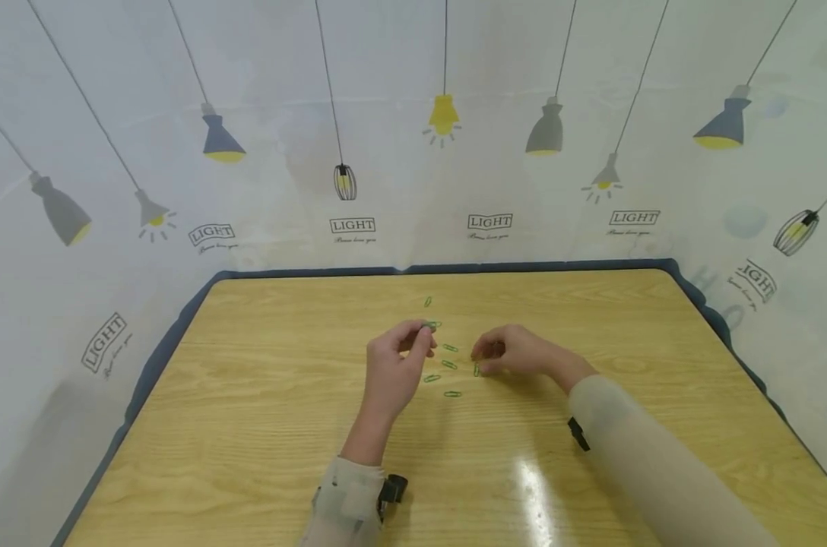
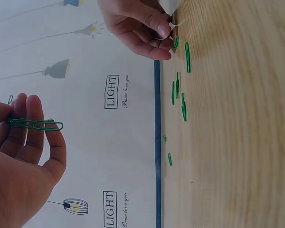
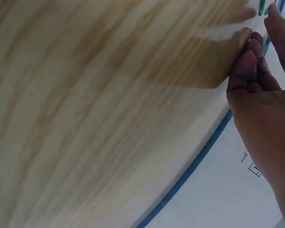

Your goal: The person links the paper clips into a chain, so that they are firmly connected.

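Observation:
My left hand [image 1: 398, 365] is raised above the wooden table and pinches green paper clips [image 2: 35, 124] that look hooked together in a short chain. Thumb and index finger grip one end, and the chain stretches across the other fingers in the left wrist view. My right hand [image 1: 519, 351] is low over the table, right of the loose clips. Its fingertips are right at one green paper clip [image 1: 476, 370], with a gap between thumb and fingers. Between the hands lie several more loose green clips [image 1: 449, 365].
The wooden table [image 1: 263, 425] has a dark blue edge [image 1: 523, 266] along its back and sides. Behind it hangs a pale cloth [image 1: 400, 68] printed with lamps. One clip [image 1: 428, 301] lies farther back, another clip [image 1: 452, 394] nearest the front.

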`<move>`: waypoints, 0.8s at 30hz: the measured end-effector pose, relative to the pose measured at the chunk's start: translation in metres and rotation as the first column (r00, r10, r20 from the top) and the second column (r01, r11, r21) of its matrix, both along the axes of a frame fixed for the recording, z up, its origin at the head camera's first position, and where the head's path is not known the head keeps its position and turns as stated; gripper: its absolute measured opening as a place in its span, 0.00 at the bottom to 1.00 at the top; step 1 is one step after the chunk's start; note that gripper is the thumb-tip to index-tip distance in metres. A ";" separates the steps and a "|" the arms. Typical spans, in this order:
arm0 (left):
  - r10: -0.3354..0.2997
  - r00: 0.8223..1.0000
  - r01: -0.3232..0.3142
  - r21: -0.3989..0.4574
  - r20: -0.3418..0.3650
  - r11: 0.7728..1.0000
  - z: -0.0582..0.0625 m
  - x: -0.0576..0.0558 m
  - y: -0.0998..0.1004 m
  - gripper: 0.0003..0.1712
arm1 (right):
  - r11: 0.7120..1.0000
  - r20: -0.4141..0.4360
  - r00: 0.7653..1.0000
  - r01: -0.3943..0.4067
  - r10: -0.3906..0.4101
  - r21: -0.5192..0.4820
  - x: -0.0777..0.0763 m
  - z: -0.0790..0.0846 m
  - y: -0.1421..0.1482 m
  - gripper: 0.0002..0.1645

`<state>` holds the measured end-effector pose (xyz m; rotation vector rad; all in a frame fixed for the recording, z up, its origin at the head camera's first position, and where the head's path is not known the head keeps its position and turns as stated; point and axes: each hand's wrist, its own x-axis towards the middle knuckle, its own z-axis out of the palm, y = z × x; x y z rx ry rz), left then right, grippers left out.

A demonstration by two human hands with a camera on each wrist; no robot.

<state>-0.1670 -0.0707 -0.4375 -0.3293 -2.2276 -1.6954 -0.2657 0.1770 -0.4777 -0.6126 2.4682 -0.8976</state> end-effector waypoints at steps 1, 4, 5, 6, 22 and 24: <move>0.000 1.000 0.000 0.006 -0.002 1.000 0.000 0.000 0.000 0.12 | 1.000 0.013 1.000 -0.015 0.015 -0.002 0.000 -0.001 0.001 0.09; 0.002 1.000 -0.002 0.017 -0.001 1.000 0.001 -0.001 0.000 0.11 | 0.999 0.031 0.999 -0.038 0.038 0.003 0.000 -0.001 0.003 0.08; 0.002 1.000 -0.002 0.021 0.002 1.000 0.002 -0.001 0.000 0.12 | 0.999 0.031 0.999 -0.041 0.041 0.006 0.000 -0.001 0.003 0.07; 0.001 1.000 -0.001 0.025 0.005 1.000 0.002 -0.001 0.000 0.11 | 0.999 0.029 0.999 -0.042 0.042 0.008 0.000 -0.001 0.003 0.06; -0.014 1.000 0.013 0.032 0.028 0.999 0.000 0.000 0.001 0.11 | 0.999 0.084 0.996 0.032 -0.032 -0.006 -0.001 -0.002 0.002 0.03; -0.014 1.000 0.013 0.034 0.027 0.999 0.000 -0.001 0.001 0.11 | 0.999 0.103 0.994 0.047 -0.046 -0.012 -0.001 -0.002 0.002 0.04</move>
